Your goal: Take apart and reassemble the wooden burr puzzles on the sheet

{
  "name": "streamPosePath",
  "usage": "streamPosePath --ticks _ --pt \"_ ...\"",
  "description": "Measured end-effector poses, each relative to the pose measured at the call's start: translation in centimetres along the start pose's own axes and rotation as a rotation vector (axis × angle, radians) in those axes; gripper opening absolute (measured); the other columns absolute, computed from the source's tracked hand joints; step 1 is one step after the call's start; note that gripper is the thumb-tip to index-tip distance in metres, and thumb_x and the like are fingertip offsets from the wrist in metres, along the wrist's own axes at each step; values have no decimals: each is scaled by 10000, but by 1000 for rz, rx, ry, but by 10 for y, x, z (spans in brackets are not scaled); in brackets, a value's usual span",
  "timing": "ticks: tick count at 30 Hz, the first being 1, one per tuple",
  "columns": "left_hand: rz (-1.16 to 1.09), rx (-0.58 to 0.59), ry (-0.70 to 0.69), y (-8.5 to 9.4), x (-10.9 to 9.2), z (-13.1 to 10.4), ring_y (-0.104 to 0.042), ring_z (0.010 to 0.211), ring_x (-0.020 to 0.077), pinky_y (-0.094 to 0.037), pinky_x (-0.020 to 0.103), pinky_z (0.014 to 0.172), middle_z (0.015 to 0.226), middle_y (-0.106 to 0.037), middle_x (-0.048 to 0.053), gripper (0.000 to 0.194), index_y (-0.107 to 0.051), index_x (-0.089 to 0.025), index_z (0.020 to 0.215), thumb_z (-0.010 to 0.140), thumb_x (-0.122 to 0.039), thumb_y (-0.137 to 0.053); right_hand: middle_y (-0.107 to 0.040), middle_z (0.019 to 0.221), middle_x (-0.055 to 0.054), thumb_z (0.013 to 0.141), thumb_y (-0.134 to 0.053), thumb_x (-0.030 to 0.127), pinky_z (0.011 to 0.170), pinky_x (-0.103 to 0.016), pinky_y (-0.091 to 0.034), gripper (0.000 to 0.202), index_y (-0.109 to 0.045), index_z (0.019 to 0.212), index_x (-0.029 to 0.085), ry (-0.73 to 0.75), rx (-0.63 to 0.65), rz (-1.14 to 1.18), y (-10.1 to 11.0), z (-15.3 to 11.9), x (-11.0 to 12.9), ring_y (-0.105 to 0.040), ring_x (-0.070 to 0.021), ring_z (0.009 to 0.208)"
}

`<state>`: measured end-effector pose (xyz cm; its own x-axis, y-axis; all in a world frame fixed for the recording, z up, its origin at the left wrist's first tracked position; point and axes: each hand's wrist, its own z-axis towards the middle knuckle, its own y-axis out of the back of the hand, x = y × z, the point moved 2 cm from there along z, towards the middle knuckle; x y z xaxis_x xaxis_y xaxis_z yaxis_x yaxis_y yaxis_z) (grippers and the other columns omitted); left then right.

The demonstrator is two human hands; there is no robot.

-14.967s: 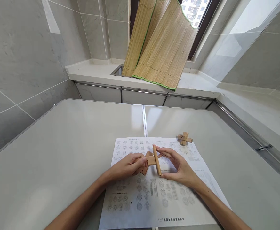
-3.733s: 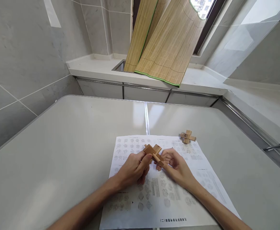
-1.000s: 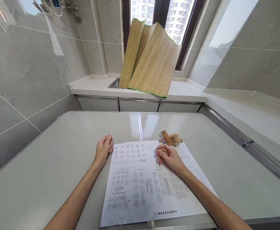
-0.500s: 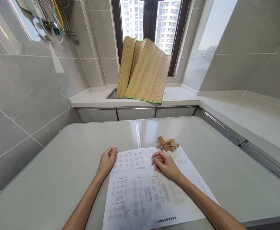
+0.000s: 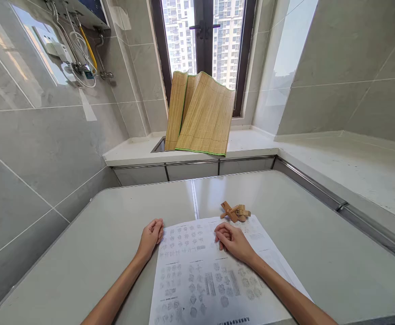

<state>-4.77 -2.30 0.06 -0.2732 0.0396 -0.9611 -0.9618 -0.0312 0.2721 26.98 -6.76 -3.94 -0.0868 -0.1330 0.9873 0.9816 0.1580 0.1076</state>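
Observation:
A large printed sheet (image 5: 214,289) with rows of small diagrams lies on the pale table. My left hand (image 5: 152,234) rests at its upper left edge, fingers curled and pressed together; whether anything is inside is hidden. My right hand (image 5: 229,240) lies on the upper part of the sheet with its fingers loosely curled inward, and no object shows in it. Just beyond the right hand, several wooden puzzle pieces (image 5: 235,212) sit in a small heap at the sheet's top edge.
The table (image 5: 82,253) has a seam down its middle. Behind it, a folded bamboo mat (image 5: 206,117) stands on a white ledge (image 5: 251,142) before a window. A white counter (image 5: 363,153) runs along the right; pipes and cables hang at the upper left.
The camera view has tilted up slightly, so the scene sits lower in the picture. Both hands and the wooden pieces keep their places on the table.

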Motion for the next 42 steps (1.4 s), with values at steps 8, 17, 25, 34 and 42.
streamPosePath --ticks 8,17,25,34,42 --pt "100 3 -26 -6 8 19 -352 443 105 -304 227 466 529 -421 -79 509 -544 -211 758 901 -698 -576 -728 770 -26 954 -636 560 568 -282 -507 358 -643 953 202 6 2 -9 1 1 5 -640 -144 542" --pt "235 -134 -103 -17 9 69 -361 489 125 -314 234 513 522 -414 -74 446 -532 -220 742 940 -620 -531 -729 770 -18 962 -637 480 581 -270 -509 282 -636 947 199 0 -1 -6 1 4 2 -641 -134 539" --pt "388 -127 -115 -24 7 86 -388 538 139 -328 252 576 523 -436 -64 418 -568 -216 713 924 -574 -531 -728 762 -18 976 -628 469 576 -266 -498 272 -631 932 200 -26 -8 -23 2 6 4 -639 -133 542" --pt "479 -31 -131 -25 4 110 -428 570 147 -342 257 591 558 -504 -47 435 -592 -212 721 924 -588 -515 -727 782 -24 988 -621 487 583 -274 -503 287 -646 964 202 -79 1 -19 4 5 10 -638 -139 561" --pt "510 54 -148 -26 8 99 -428 544 146 -349 252 585 540 -496 -54 447 -601 -215 746 946 -603 -502 -732 795 -22 1001 -612 523 550 -256 -479 321 -642 988 203 -91 -6 2 5 7 -3 -643 -134 562"
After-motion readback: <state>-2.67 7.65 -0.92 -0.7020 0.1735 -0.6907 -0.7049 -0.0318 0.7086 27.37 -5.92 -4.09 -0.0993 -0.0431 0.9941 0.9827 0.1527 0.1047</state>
